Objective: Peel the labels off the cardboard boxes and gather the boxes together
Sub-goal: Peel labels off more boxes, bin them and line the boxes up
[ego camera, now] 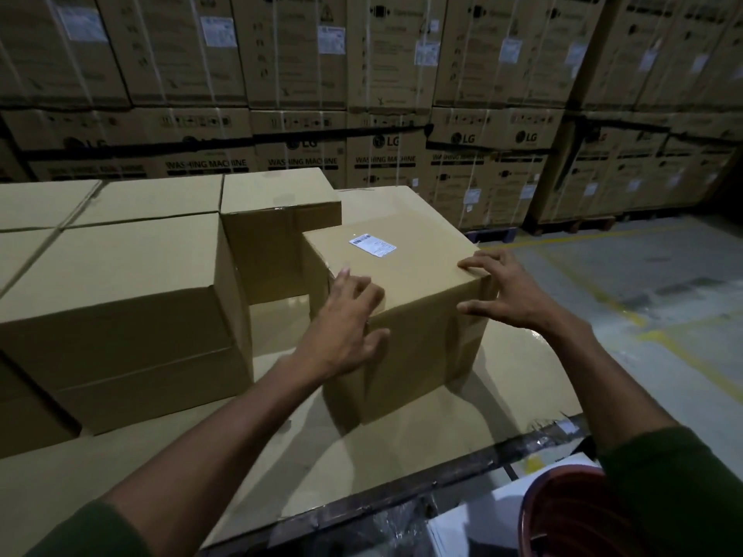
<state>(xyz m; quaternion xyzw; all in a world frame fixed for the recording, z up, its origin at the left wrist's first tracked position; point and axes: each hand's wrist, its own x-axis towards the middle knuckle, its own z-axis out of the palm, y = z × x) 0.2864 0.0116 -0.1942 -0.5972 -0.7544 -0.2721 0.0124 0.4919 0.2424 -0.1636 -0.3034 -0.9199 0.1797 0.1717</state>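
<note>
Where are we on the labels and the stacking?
Done, apparently: the boxes on the left sit grouped, with no labels showing on top. In hand: both the left hand and right hand rest on the near box. Left: its label is still stuck on, and the box stands apart from the group.

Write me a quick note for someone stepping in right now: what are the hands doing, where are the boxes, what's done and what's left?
Left hand: fingers spread, resting on the near left corner of the plain brown cardboard box.
Right hand: fingers spread over its near right corner, thumb on the front face.
That box stands apart on the flat cardboard sheet; the small white printed label is still stuck on its top.
The stacked brown boxes on the left show no labels on their visible faces.
Left: peel this label, then push the box against the stack.
</note>
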